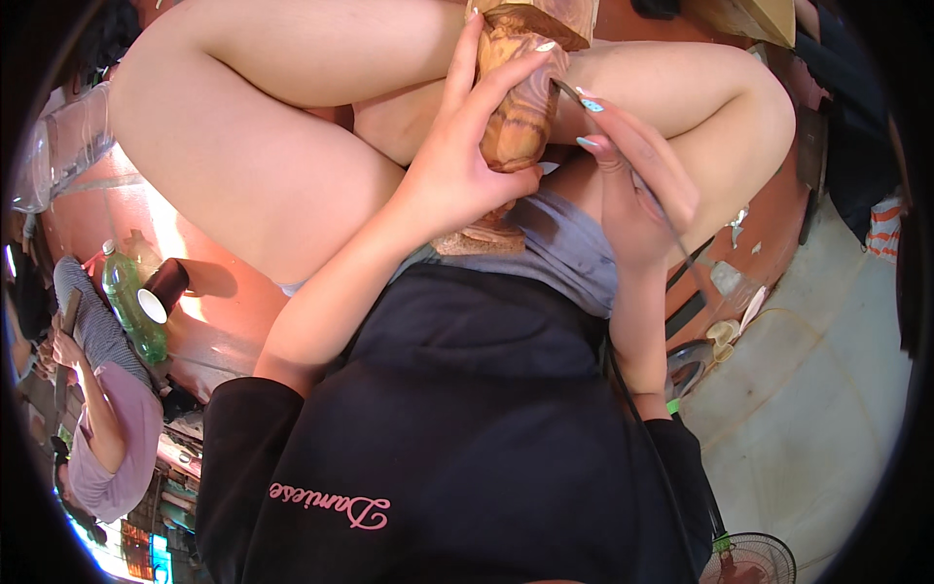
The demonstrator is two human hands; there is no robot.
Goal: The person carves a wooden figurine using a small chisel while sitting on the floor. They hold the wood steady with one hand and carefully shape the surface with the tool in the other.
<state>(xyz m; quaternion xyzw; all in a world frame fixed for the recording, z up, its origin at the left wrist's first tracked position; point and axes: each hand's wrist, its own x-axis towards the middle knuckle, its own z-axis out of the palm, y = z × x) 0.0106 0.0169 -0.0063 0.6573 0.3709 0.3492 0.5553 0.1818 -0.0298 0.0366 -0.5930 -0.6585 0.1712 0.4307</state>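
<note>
My left hand (457,156) is closed around a carved piece of wood (518,136) with strong brown grain. The wood stands between my bent legs; it has a rounded body, a square block at the far end and a flat base close to my lap. My right hand (637,185) pinches a thin dark tool (568,90) with a curved tip, which meets the right side of the wood. A thin dark shaft shows again below that hand. The exact kind of tool cannot be made out.
Left of my leg, a green bottle (128,304) lies beside a dark cup (167,289) on the reddish floor. A clear plastic container (73,141) is farther left. Another person (122,443) sits at the left edge. At lower right is a fan (751,558); a wooden box (754,18) is far right.
</note>
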